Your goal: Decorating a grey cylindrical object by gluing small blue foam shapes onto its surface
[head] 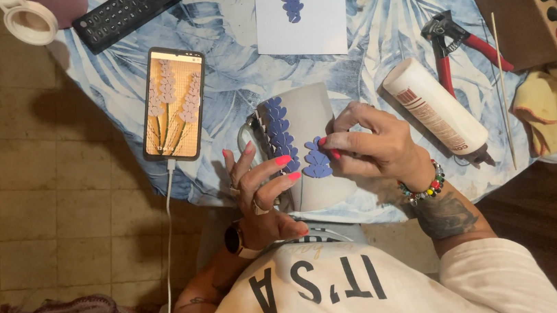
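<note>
Seated close at a table's near edge, a person steadies a grey mug (309,115) lying on its side on a blue leaf-patterned tablecloth (236,78). Left hand (261,193), fingers half curled, braces the mug's near side, two fingertips on a strip of blue petal shapes (279,132) stuck along it. Right hand (374,143) pinches a second blue petal cluster (317,163) between thumb and fingers, pressed against the mug. Left of the mug lies a phone (173,102) showing lavender stems; to the right, a white glue bottle (435,105) and red-handled pliers (453,41). Farther off rests white paper (303,33) bearing another petal cluster.
</note>
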